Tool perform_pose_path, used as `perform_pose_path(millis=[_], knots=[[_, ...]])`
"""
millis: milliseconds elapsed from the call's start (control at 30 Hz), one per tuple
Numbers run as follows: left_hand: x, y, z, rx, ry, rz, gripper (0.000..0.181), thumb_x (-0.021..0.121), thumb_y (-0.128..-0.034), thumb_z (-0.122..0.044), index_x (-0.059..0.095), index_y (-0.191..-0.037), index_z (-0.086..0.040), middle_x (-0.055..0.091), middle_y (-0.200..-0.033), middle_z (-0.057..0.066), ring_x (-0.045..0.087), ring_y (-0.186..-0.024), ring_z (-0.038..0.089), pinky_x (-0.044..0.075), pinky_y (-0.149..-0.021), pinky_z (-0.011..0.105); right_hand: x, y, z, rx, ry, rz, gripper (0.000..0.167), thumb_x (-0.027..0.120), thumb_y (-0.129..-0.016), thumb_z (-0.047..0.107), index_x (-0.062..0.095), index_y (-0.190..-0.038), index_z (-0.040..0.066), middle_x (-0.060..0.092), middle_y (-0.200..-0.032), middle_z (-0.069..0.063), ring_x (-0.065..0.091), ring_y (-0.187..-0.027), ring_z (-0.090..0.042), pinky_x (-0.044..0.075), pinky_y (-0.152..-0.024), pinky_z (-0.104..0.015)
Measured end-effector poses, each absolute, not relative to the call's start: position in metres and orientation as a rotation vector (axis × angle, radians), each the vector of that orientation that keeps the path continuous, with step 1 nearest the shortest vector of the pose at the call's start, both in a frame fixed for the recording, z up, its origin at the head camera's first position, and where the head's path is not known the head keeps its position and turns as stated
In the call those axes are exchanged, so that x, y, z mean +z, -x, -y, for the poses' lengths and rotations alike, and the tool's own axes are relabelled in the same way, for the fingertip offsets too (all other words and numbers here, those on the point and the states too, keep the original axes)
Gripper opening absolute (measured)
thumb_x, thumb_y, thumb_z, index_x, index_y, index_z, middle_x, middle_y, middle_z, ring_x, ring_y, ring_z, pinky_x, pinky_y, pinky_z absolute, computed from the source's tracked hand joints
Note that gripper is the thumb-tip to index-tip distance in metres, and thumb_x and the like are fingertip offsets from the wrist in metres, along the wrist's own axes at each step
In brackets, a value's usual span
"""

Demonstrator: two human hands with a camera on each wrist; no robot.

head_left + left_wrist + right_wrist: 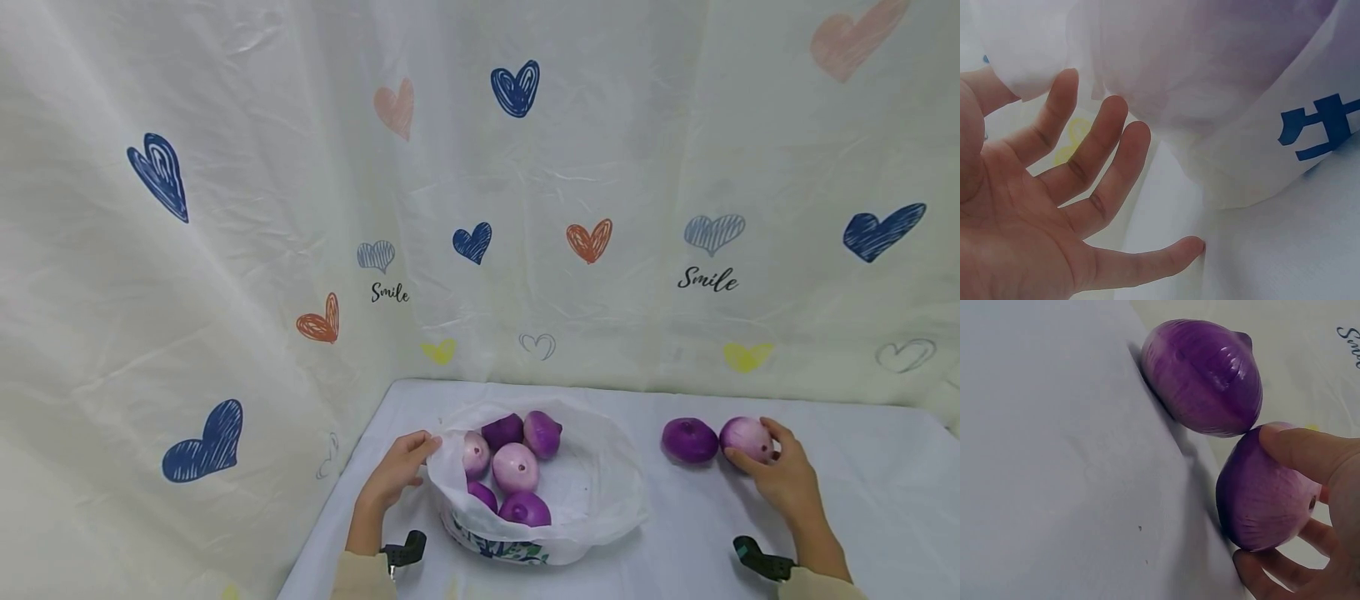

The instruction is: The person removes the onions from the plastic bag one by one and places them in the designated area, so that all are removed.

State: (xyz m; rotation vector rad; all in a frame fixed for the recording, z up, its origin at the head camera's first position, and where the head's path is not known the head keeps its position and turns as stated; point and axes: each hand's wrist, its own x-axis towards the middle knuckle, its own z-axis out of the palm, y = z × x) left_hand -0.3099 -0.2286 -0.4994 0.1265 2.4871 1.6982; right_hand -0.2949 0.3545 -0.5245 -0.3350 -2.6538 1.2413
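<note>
A white plastic bag (600, 500) stands wide-mouthed on the table, with several purple onions (516, 468) inside. At its left rim my left hand (401, 467) pinches the plastic between thumb and index finger. The other fingers are spread apart in the left wrist view, beside the bag's side (1222, 144). To the right of the bag, my right hand (787, 479) grips a pale purple onion (1269, 494), thumb on one side and fingers around the other. A darker purple onion (689, 441) lies on the table just left of it, and the two appear to touch.
The table has a white cloth (697, 533) over it. Behind and to the left hangs a pale curtain (637, 167) printed with hearts and "Smile". The bag's front carries a blue and green print (498, 548).
</note>
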Motion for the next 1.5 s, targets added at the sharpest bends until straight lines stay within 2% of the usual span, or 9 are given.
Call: perform_pose_path(millis=[300,467,667,1000,1300,1500], knots=[[-0.499,0.31,0.228,1.709,-0.102,-2.484,0.038,0.059,-0.1019,-0.045,0.063,-0.1,-0.007,0.061,-0.096,0.004,0.06,-0.096,0.022,0.056,-0.08,0.049,-0.53,0.3,-0.352,1.231,0.34,2.681,0.096,0.067,-0.097,0.042,0.011,-0.16,-0.003,0.024,-0.15,-0.045,0.037,-0.128,-0.059,0.036,-0.096,-0.069],[-0.5,0.309,0.228,1.706,-0.097,-2.486,0.037,0.059,-0.102,-0.044,0.063,-0.1,-0.007,0.061,-0.096,0.004,0.06,-0.096,0.022,0.056,-0.08,0.049,-0.53,0.302,-0.35,1.231,0.316,2.689,0.095,0.07,-0.096,0.036,0.012,-0.16,-0.003,0.021,-0.149,-0.048,0.034,-0.131,-0.065,0.033,-0.102,-0.074],[-0.5,0.309,0.229,1.696,-0.1,-2.486,0.038,0.059,-0.1017,-0.046,0.064,-0.1,-0.009,0.061,-0.096,0.004,0.06,-0.097,0.022,0.056,-0.081,0.05,-0.53,0.303,-0.348,1.233,0.307,2.705,0.097,0.07,-0.096,0.036,0.009,-0.16,-0.004,0.019,-0.151,-0.048,0.03,-0.134,-0.066,0.03,-0.106,-0.075],[-0.5,0.309,0.229,1.702,-0.106,-2.479,0.038,0.059,-0.1021,-0.046,0.063,-0.099,-0.008,0.061,-0.096,0.004,0.059,-0.097,0.022,0.055,-0.079,0.047,-0.533,0.306,-0.349,1.218,0.261,2.734,0.1,0.072,-0.094,0.038,0.009,-0.16,-0.004,0.021,-0.149,-0.048,0.033,-0.131,-0.065,0.032,-0.104,-0.075],[-0.501,0.311,0.231,1.699,-0.101,-2.469,0.04,0.06,-0.1003,-0.049,0.064,-0.1,-0.009,0.062,-0.098,0.003,0.06,-0.099,0.023,0.055,-0.084,0.057,-0.533,0.306,-0.351,1.197,0.228,2.739,0.101,0.073,-0.094,0.038,0.009,-0.159,-0.005,0.023,-0.147,-0.05,0.034,-0.13,-0.067,0.033,-0.103,-0.075],[-0.501,0.311,0.229,1.709,-0.101,-2.459,0.039,0.06,-0.1006,-0.048,0.062,-0.097,-0.009,0.06,-0.096,0.003,0.06,-0.099,0.022,0.054,-0.085,0.059,-0.529,0.304,-0.352,1.201,0.218,2.75,0.101,0.071,-0.095,0.04,0.008,-0.159,-0.006,0.021,-0.146,-0.051,0.031,-0.131,-0.068,0.032,-0.103,-0.076]])
